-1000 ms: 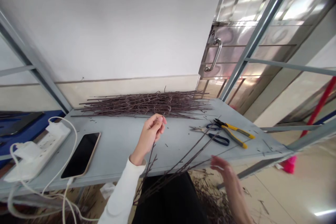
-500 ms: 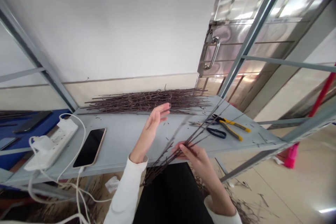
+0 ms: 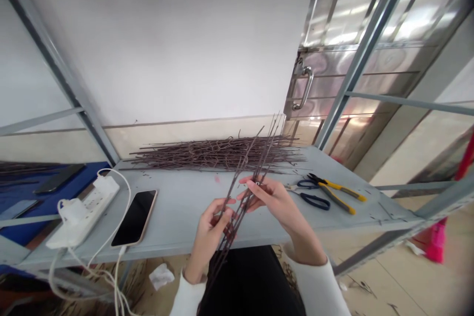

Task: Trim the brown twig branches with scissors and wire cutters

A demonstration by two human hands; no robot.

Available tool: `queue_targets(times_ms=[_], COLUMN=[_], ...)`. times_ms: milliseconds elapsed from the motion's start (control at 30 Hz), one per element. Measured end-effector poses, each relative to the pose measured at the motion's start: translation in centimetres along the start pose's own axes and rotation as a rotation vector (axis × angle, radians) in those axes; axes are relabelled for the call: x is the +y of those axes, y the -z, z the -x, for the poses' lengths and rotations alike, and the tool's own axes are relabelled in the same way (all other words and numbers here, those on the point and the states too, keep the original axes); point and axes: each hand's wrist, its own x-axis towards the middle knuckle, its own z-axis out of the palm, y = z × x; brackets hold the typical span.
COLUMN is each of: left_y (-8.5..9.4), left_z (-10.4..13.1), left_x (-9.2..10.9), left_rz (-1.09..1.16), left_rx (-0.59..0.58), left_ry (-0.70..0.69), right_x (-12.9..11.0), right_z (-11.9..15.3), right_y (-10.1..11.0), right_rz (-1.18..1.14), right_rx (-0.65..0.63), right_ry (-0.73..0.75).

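Several thin dark twigs [image 3: 237,215] run between my two hands, slanting from over my lap up toward the back of the table. My left hand [image 3: 212,227] is closed on their lower part, thumb and fingers pinching. A little higher, my right hand [image 3: 269,198] grips the same twigs between thumb and fingers. Behind them a long pile of dark twigs [image 3: 207,153] lies along the back of the table [image 3: 177,207]. To the right of my right hand are yellow-handled pliers [image 3: 335,192] and scissors with dark blue handles [image 3: 314,201].
On the left lie a phone [image 3: 135,218] on a charging cable and a white power strip [image 3: 85,210] with plugs in it. Grey metal posts [image 3: 365,54] frame the table. A steel door [image 3: 333,64] is at the back right. Twig scraps and crumpled tissue [image 3: 161,276] lie on the floor.
My left hand has come down from near the pile and closed on the twigs. My right hand has raised them slightly, and they now stand steeper. The view has shifted a little.
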Motion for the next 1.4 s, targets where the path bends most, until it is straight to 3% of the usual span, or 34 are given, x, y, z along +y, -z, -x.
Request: queue_targets(times_ms=[167, 433, 600, 833, 967, 1200, 1400], left_y=[0.4, 1.6, 1.3, 0.7, 0.5, 0.4, 0.6], left_z=[-1.5, -5.1, -6.7, -7.5, -7.6, -8.8, -9.6], left_x=[-1.2, -3.5, -3.2, -2.7, -2.0, -1.2, -0.1], left_rz=[0.067, -0.075, -0.14, -0.154, -0.006, 0.129, 0.144], left_rx=[0.121, 0.039, -0.043, 0.002, -0.066, -0.212, -0.406], left_ry=[0.058, 0.012, 0.0, -0.021, 0.03, 0.181, 0.167], right_x=[3.1, 7.7, 9.1, 9.8, 10.0, 10.6, 11.6], right_z=[-1.9, -4.4, -4.7, -4.1, -3.8, -3.7, -3.6], right_y=[-0.4, -1.1, -1.5, -1.8, -2.0, -2.2, -1.9], right_rz=[-0.036, -0.07, -0.051, -0.071, -0.065, -0.009, 0.019], right_rx=[0.033, 0.115, 0.162, 0.243, 0.294, 0.277, 0.216], right_ry=[-0.059, -0.117, -0.095, -0.088, -0.132, -0.193, -0.237])
